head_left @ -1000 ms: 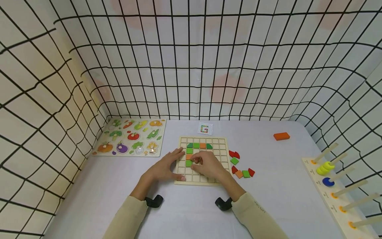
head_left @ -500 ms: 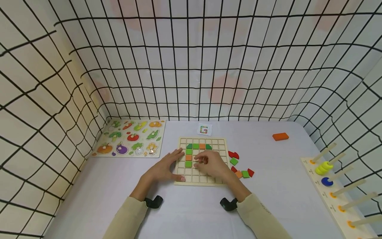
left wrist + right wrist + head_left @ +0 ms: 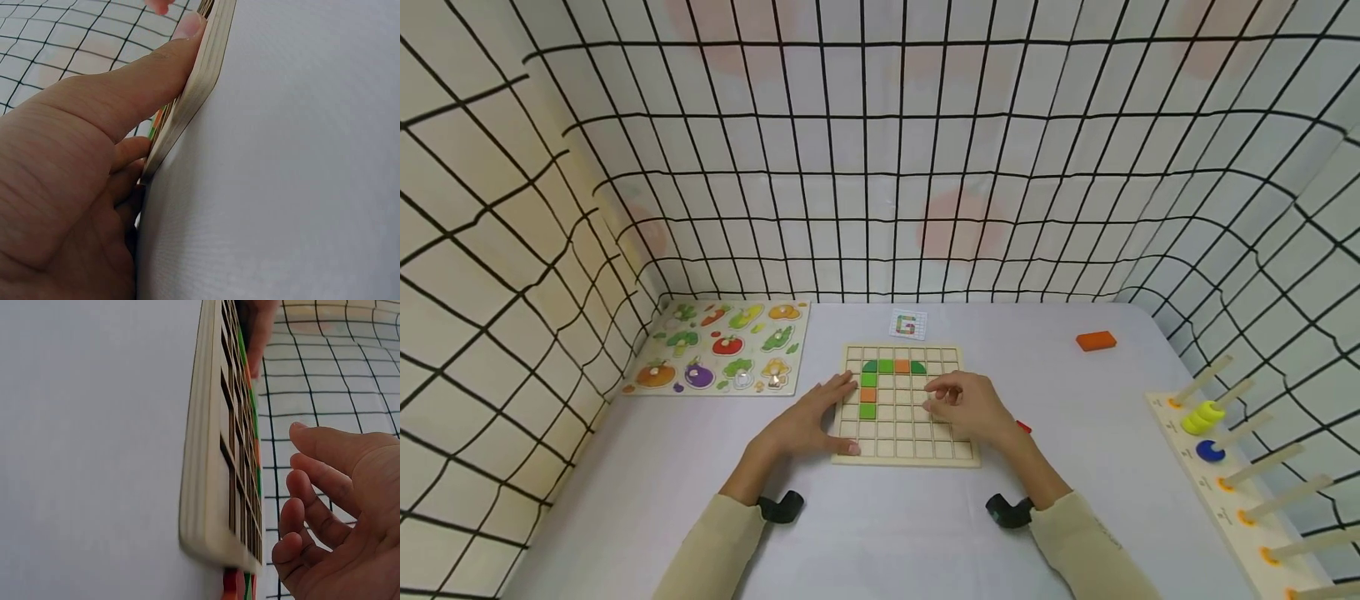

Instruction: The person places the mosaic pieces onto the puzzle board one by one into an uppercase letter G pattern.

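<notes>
A wooden grid board (image 3: 917, 437) lies on the table. Green and orange square tiles (image 3: 868, 395), with dark green quarter-round tiles (image 3: 918, 367) at the corners, form a top row and a left column. My left hand (image 3: 805, 421) rests at the board's left side, fingers spread along that edge and thumb (image 3: 181, 50) on the front-left corner. Above the board's right part hovers my right hand (image 3: 970, 404); its loosely bent fingers hold nothing in the right wrist view. A red tile (image 3: 1023, 427) peeks out beside the right wrist; other loose tiles are hidden behind that hand.
Behind the board lies a small card (image 3: 908, 323) with a G-shaped pattern. A vegetable knob puzzle (image 3: 796, 367) is at the left, an orange block (image 3: 1096, 341) at the back right. A peg rack (image 3: 1213, 492) with rings stands far right. Black netting encloses the table.
My right hand has left the tile column and moved right across the board, now covering most of the loose tiles. The left hand stays at the board's edge.
</notes>
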Motion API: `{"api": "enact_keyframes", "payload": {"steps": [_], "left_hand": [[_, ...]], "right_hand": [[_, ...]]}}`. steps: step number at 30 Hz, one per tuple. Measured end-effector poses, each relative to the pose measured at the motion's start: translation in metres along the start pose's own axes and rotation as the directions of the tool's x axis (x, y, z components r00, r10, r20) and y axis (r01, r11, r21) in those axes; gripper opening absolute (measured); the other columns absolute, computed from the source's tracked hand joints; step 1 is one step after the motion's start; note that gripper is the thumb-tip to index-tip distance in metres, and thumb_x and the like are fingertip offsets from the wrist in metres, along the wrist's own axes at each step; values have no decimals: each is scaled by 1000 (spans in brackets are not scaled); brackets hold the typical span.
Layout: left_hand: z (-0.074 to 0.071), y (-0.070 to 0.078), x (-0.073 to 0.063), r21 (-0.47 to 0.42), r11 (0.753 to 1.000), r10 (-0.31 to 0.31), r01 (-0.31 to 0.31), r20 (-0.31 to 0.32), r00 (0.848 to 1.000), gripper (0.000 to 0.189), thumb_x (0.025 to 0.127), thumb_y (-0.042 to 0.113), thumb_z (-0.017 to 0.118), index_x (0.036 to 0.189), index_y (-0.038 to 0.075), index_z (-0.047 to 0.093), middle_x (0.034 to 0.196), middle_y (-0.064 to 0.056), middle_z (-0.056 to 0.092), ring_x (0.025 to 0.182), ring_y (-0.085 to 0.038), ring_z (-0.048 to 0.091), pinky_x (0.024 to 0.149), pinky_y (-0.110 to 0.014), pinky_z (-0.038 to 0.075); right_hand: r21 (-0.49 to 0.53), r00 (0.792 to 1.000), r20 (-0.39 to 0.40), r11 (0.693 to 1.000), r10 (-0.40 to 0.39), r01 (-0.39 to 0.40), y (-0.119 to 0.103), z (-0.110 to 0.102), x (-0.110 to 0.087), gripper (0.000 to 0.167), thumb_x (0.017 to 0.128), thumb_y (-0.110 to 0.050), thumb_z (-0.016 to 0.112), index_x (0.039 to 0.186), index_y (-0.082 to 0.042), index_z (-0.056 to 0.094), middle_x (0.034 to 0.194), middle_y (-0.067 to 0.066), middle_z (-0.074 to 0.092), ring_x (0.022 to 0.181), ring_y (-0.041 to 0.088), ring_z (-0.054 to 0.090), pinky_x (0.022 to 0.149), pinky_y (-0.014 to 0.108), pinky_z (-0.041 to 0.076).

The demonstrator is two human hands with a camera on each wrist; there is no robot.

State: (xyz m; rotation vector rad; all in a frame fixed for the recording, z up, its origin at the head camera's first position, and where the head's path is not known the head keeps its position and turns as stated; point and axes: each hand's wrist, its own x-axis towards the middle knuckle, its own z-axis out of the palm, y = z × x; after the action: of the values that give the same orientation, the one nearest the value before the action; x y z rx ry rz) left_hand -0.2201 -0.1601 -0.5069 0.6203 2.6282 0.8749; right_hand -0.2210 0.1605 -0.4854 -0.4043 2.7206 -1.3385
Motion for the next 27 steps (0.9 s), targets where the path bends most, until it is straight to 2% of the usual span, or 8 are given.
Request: {"api": "enact_keyframes", "payload": {"steps": [4, 8, 17, 27], "left_hand": [[0, -1, 0, 4, 1000, 13, -13, 1, 1000, 112, 74, 59, 87, 164, 24, 30, 174, 9, 10, 162, -27, 8, 132, -49, 9], [0, -1, 0, 3, 1000, 15, -15, -1, 1000, 111, 74, 58, 87, 164, 24, 30, 174, 9, 11, 162, -27, 8, 132, -49, 9], [3, -2, 3, 11, 1000, 17, -17, 1, 1000, 111, 75, 60, 86, 164, 26, 30, 174, 10, 10, 162, -28, 8, 132, -50, 10], [-1, 0, 1, 7, 1000, -1, 1, 9, 1000, 111, 74, 59, 87, 164, 25, 30, 174, 10, 10, 162, -28, 8, 132, -49, 10]], "right_hand": [[-24, 1000, -23, 999, 20, -20, 11, -12, -6, 26, 90, -25, 81, 112, -11, 78, 92, 1, 66, 81, 17, 57, 62, 25, 47], [-64, 998, -50, 997, 35, -38, 23, -26, -13, 27, 90, -26, 82, 112, -12, 78, 91, 1, 67, 82, 18, 55, 64, 24, 45], [-123, 987, -105, 983, 122, -134, 46, -56, -36, 31, 89, -29, 82, 114, -13, 77, 95, 3, 67, 88, 21, 54, 56, 23, 44], [-236, 976, -153, 954, 152, -186, 72, -81, -58, 39, 89, -39, 81, 118, -14, 76, 96, 3, 68, 89, 20, 54, 66, 24, 47]]}}
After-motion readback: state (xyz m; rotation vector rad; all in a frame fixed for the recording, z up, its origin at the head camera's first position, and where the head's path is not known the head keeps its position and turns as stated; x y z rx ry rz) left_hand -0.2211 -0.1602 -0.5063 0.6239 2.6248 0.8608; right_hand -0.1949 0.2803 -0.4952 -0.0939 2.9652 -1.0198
